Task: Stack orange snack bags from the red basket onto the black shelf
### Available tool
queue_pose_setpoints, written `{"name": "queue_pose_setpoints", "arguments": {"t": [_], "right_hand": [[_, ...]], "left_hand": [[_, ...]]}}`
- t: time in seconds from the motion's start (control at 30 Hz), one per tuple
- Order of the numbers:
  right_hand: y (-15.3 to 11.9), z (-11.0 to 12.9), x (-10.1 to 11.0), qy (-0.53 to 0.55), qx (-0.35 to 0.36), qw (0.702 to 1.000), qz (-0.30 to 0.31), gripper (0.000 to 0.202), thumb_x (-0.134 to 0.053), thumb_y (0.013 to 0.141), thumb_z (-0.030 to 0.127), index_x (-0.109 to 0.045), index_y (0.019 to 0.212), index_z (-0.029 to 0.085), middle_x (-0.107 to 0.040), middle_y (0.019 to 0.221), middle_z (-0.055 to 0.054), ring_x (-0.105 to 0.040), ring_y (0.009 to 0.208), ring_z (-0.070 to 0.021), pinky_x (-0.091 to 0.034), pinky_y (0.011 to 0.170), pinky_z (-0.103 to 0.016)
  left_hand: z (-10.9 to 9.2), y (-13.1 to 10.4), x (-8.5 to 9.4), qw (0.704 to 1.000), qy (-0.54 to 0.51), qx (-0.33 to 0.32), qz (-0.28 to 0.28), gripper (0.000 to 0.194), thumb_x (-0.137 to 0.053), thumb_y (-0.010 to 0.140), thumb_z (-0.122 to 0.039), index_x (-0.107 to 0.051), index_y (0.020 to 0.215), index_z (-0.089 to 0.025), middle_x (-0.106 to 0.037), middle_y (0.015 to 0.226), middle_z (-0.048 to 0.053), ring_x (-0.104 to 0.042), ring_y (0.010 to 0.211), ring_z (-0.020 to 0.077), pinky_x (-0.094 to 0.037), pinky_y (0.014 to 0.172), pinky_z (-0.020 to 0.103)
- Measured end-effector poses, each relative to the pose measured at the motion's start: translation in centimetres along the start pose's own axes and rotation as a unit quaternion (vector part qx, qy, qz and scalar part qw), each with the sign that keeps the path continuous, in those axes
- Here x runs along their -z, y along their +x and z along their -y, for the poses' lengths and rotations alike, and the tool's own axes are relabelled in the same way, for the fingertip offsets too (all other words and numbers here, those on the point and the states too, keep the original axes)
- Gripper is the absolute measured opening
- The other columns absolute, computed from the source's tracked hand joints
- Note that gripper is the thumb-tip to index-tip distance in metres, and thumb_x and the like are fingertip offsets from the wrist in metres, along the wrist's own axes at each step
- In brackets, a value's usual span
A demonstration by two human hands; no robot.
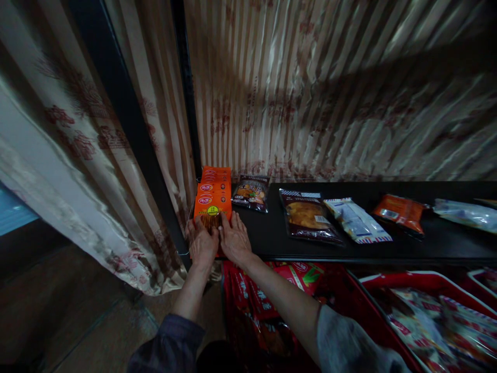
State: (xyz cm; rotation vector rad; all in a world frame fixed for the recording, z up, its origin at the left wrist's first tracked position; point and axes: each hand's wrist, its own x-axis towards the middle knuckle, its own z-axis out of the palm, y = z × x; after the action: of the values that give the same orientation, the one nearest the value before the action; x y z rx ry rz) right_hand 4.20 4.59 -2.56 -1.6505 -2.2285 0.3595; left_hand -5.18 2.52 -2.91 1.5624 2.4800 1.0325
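Note:
A row of overlapping orange snack packets (213, 194) lies at the left end of the black shelf. The nearest packet has a yellow-green round label and a brown lower part. My left hand (202, 243) lies on the left side of this front packet, fingers stretched out and apart. On its right side rests my right hand (235, 239), also with fingers extended. Both thumbs point inward over the packet, almost meeting. My hands cover the packet's near end. Just right of the row, a dark snack packet (252, 192) lies on the shelf.
Farther right on the black shelf (264, 233) lie a brown packet (310, 215), a white-and-blue packet (357, 220) and an orange-red packet (402, 213). Below stand red baskets (373, 311) of packaged snacks. A dark post (155, 181) and patterned curtains (272, 93) border the shelf.

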Motion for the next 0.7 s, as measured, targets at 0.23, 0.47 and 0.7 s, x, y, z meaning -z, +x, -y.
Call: {"name": "queue_pose_setpoints", "arguments": {"t": [0.23, 0.47, 0.7], "right_hand": [[-0.3, 0.3, 0.1, -0.034, -0.004, 0.999, 0.004, 0.053, -0.029, 0.095, 0.031, -0.025, 0.146, 0.015, -0.022, 0.151, -0.020, -0.019, 0.140, -0.0298, -0.020, 0.109, -0.044], [-0.3, 0.4, 0.0, -0.047, 0.002, 0.999, 0.000, 0.053, -0.027, 0.095, 0.031, -0.025, 0.146, 0.014, -0.025, 0.150, -0.021, -0.021, 0.139, -0.0296, -0.020, 0.108, -0.046], [-0.3, 0.0, -0.3, -0.008, 0.013, 1.000, -0.017, 0.054, -0.031, 0.093, 0.031, -0.028, 0.145, 0.014, -0.024, 0.150, -0.021, -0.019, 0.140, -0.0318, -0.020, 0.109, -0.047]], "left_hand": [[0.1, 0.2, -0.2, 1.000, 0.005, -0.001, -0.013, 0.051, -0.048, 0.081, -0.029, -0.044, 0.127, -0.006, -0.048, 0.127, 0.021, -0.044, 0.122, 0.0305, -0.035, 0.101, 0.043], [0.0, 0.4, -0.4, 1.000, 0.012, -0.003, -0.021, 0.048, -0.046, 0.083, -0.026, -0.046, 0.125, -0.004, -0.050, 0.126, 0.023, -0.046, 0.121, 0.0305, -0.037, 0.100, 0.043], [0.4, 0.4, -1.1, 0.999, -0.008, -0.017, -0.043, 0.049, -0.043, 0.084, -0.026, -0.047, 0.127, -0.004, -0.046, 0.133, 0.025, -0.042, 0.127, 0.0314, -0.037, 0.102, 0.046]]}}
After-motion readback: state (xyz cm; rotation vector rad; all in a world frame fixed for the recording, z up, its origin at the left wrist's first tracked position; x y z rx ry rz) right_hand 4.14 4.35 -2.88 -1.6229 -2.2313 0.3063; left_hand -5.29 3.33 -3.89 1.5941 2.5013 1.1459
